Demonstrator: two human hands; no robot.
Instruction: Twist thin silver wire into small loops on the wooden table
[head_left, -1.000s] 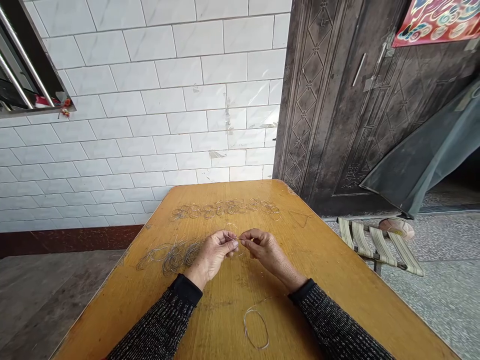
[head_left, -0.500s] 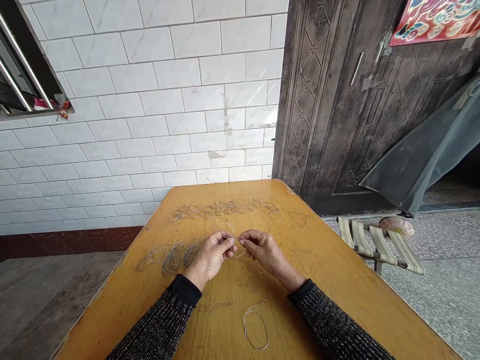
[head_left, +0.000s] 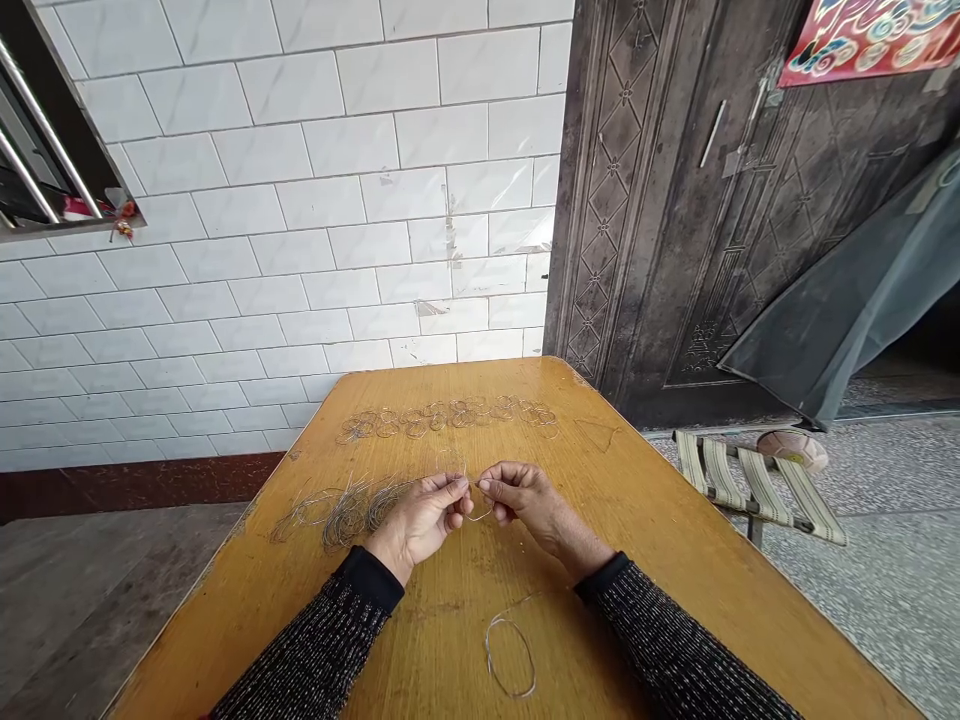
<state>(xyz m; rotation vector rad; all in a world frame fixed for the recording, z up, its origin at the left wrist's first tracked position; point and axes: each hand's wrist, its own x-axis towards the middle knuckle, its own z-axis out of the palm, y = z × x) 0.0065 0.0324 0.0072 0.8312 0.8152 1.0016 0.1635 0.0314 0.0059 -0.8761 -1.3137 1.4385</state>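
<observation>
Over the middle of the wooden table (head_left: 442, 610), my left hand (head_left: 424, 515) and my right hand (head_left: 529, 505) face each other with a small gap between the fingertips. Both are closed in a pinch on a thin wire (head_left: 480, 516), which curves in a loop below and above the fingers. Its exact ends are too fine to make out. Beside my left hand lies a tangled pile of grey wire coils (head_left: 345, 512). Nearer to me, between my forearms, a single wire loop (head_left: 510, 655) rests flat on the tabletop.
A row of wire rings (head_left: 450, 414) runs across the far part of the table. To its right lies a thin bent wire (head_left: 600, 436). A white tiled wall (head_left: 360, 250) and a dark door (head_left: 675, 250) stand behind. A strap-seat stool (head_left: 761, 490) is at the right.
The wire loop between my hands has turned, and its upper curve looks narrower. My fingertips are slightly differently placed, with both hands still pinching. The things on the table stay put.
</observation>
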